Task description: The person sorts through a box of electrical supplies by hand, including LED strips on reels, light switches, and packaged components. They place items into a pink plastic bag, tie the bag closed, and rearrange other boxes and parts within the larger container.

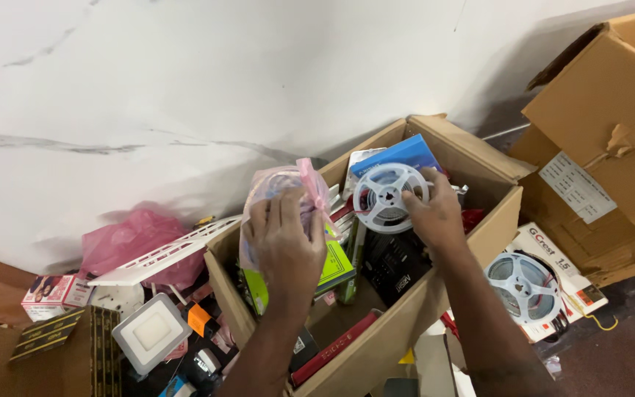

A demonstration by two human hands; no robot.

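A white reel point(389, 197) is pinched at its rim by the right hand point(435, 213) over the open box point(398, 323); a clear bag point(281, 195) is clasped in the left hand point(282, 246). Much is left inside; another reel point(523, 287) lies outside.

A second white reel point(525, 285) lies on a flat printed box point(553, 254) to the right, under a big torn cardboard carton point(611, 125). To the left sit a pink plastic bag point(123, 239), a white slotted panel point(163, 254), a square white light fitting point(151, 332) and a small printed box point(53, 292).
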